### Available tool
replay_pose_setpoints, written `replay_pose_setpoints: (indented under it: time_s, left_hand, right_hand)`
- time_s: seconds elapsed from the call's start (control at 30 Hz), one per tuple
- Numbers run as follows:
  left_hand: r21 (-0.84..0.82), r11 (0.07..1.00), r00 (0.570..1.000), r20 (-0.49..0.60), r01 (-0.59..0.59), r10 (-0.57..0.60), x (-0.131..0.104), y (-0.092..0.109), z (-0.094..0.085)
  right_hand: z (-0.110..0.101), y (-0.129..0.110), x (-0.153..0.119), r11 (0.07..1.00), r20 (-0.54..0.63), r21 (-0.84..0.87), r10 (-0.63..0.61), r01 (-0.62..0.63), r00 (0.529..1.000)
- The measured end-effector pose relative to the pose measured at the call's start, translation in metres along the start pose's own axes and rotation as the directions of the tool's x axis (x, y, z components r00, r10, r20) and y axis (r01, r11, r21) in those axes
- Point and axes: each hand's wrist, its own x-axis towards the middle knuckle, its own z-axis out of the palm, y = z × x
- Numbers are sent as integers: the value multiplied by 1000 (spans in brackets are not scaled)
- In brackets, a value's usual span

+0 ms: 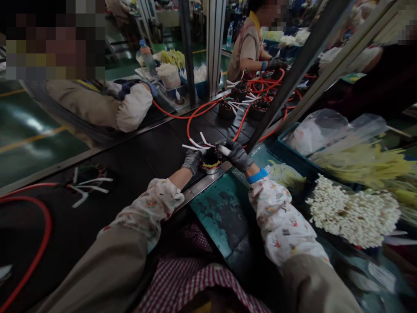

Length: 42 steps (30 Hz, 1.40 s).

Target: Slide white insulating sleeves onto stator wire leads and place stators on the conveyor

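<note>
A ring-shaped wound motor part (211, 164) with a metal rim stands at the near edge of the black belt (140, 152). White-sleeved wires (195, 148) and a red cable come out of its top. My left hand (193, 160), in a grey glove, has its fingers wrapped against the part's left side. At the part's upper right my right hand (237, 154), gloved too and with a blue wristband, is closed on a white sleeve (223, 150). The tips of both hands' fingers are partly hidden.
Another wound part (87, 178) lies on the belt at left, and several more stand farther back among red cables (260, 84). At right are bundles of white sleeves (353, 211) and yellow sleeves (368, 161) by a blue bin (293, 152). Metal posts rise beyond; co-workers sit across.
</note>
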Motion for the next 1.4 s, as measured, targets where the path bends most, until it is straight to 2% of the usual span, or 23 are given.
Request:
replay_pose_setpoints:
  time_s: [0.13, 0.3, 0.4, 0.5, 0.63, 0.73, 0.8, 0.9, 0.97, 1.07, 1.2, 1.27, 1.4]
  left_hand:
    - [10, 999, 998, -35, -43, 44, -9, -2, -1]
    - [22, 995, 995, 8, -100, 99, -16, 2, -3]
    - [56, 991, 993, 11, -120, 119, -16, 3, 0]
    - [110, 984, 990, 0, -139, 140, -16, 5, 3]
    - [175, 966, 982, 18, -189, 188, -19, 10, 5]
    - [208, 955, 977, 60, -214, 206, -22, 15, 6]
    - [225, 948, 974, 84, -223, 209, -23, 17, 6]
    - [236, 943, 971, 109, -233, 213, -25, 18, 4]
    - [232, 943, 969, 123, -238, 215, -26, 19, 2]
    - [215, 948, 969, 138, -233, 207, -24, 21, -2]
    - [208, 963, 981, 124, -174, 151, -12, 19, -11]
    - [215, 968, 988, 111, -132, 110, -5, 17, -16]
    - [287, 955, 992, 120, -73, 40, 0, 17, -29]
  right_hand:
    - [-12, -6, -20, 999, 24, 38, 19, -20, 1000]
    - [-29, -6, -29, 984, -81, 173, 64, -49, 995]
    - [-29, -6, -32, 983, -87, 174, 72, -56, 994]
    - [-23, -8, -37, 994, -38, 102, 37, -33, 999]
    - [-13, -8, -52, 989, 57, -108, -91, 97, 994]
    - [-9, -4, -66, 969, 82, -198, -136, 150, 987]
    - [-8, -3, -72, 963, 53, -213, -156, 164, 986]
    - [-14, -5, -74, 974, -107, -154, -184, 166, 977]
    - [-21, -7, -69, 986, -221, -64, -167, 157, 961]
    - [-32, -7, -51, 988, -324, 45, -126, 148, 938]
    - [-37, 5, -8, 986, -460, 50, -117, 157, 880]
    - [-34, 13, 21, 987, -493, 58, -101, 149, 864]
    - [-25, 24, 75, 996, -467, 87, 10, 35, 884]
